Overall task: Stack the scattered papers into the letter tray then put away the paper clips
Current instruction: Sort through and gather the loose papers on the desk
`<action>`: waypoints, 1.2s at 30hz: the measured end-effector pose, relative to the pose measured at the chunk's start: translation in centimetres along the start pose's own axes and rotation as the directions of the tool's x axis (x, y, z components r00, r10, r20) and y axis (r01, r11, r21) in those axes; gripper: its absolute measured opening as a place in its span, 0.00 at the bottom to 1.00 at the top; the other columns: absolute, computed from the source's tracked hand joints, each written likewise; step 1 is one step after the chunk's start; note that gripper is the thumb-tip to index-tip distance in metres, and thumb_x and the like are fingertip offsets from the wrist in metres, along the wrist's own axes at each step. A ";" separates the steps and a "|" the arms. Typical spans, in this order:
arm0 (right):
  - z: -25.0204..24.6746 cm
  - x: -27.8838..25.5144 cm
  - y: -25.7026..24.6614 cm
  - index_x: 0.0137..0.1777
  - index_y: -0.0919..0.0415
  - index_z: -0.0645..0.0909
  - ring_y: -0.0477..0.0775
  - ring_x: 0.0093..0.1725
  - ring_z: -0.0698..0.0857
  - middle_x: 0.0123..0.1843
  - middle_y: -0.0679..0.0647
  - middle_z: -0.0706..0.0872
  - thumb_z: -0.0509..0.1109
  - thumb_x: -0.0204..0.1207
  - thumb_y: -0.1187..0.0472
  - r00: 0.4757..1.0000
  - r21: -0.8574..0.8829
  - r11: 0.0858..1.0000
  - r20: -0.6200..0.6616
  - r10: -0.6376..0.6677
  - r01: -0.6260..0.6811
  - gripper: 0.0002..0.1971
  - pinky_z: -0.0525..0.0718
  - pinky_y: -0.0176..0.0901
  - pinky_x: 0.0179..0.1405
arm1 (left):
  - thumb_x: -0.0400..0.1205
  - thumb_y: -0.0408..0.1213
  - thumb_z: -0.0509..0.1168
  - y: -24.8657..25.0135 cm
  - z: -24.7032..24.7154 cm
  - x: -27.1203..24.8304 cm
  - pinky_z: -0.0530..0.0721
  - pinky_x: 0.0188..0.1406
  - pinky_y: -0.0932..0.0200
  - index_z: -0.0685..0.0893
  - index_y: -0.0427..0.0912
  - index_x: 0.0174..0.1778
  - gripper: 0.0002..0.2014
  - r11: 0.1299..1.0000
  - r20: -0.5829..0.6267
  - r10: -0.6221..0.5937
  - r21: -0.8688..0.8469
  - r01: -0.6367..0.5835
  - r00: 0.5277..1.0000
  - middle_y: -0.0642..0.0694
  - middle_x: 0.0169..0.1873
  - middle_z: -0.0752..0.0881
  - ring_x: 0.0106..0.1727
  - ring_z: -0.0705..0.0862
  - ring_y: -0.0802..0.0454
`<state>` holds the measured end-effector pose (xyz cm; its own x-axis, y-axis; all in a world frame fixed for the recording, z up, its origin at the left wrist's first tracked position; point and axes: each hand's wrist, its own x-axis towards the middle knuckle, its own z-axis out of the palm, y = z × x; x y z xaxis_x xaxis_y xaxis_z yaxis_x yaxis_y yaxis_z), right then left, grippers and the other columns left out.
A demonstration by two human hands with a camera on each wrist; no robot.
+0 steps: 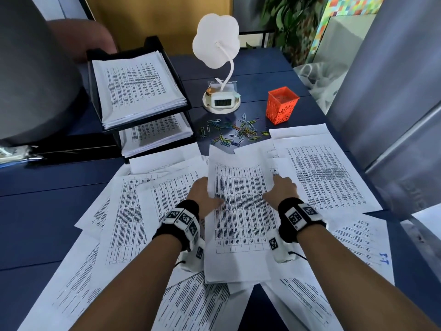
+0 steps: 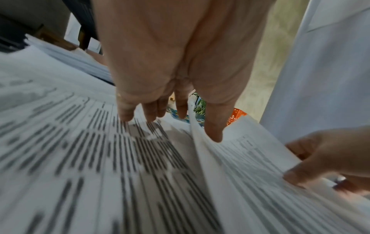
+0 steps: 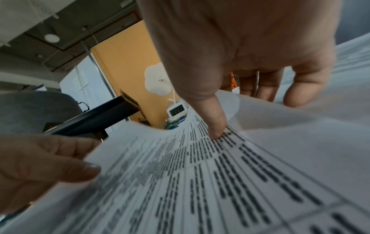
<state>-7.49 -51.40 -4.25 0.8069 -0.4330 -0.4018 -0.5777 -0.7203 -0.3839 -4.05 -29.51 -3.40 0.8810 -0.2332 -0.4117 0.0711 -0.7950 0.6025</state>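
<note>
Left hand: pinching the left edge of the printed sheet, thumb on top.
Right hand: pinching the right edge, thumb pressing down on the print.
Printed sheet: bowing slightly above the scattered papers.
Letter tray: standing far left, both tiers holding stacks.
Paper clips: lying loose beside the orange cup.
</note>
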 end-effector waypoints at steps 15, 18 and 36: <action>-0.2 3.4 1.1 0.72 0.61 0.67 0.70 0.61 0.78 0.64 0.66 0.74 0.58 0.74 0.70 0.998 -0.096 0.995 0.061 0.004 0.002 0.24 0.80 0.52 0.48 | 0.75 0.46 0.74 0.5 -1.6 5.4 0.77 0.62 0.50 0.70 0.36 0.70 0.32 0.999 -0.048 0.019 0.045 -0.016 0.999 0.37 0.65 0.78 0.65 0.78 0.39; 0.0 3.6 1.3 0.70 0.61 0.68 0.69 0.60 0.78 0.63 0.67 0.74 0.58 0.74 0.70 0.998 -0.089 0.996 0.058 0.002 0.003 0.23 0.76 0.48 0.43 | 0.74 0.48 0.74 0.5 -1.0 5.8 0.75 0.65 0.50 0.70 0.35 0.71 0.35 0.988 -0.051 0.037 0.153 -0.029 0.998 0.36 0.67 0.76 0.68 0.75 0.39; 0.2 5.0 2.7 0.72 0.61 0.70 0.64 0.63 0.80 0.69 0.63 0.76 0.72 0.72 0.67 0.997 0.049 0.999 0.080 -0.016 0.013 0.28 0.81 0.49 0.57 | 0.75 0.29 0.73 1.9 -1.5 5.9 0.76 0.41 0.62 0.74 0.46 0.55 0.18 0.919 -0.199 0.062 -0.370 -0.134 0.978 0.55 0.42 0.80 0.45 0.81 0.50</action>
<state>-5.08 -55.38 -7.49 0.8039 -0.3766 -0.4603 -0.5728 -0.6984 -0.4290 1.95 -31.57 -3.66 0.9591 -0.1664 -0.2291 0.1206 -0.4921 0.8622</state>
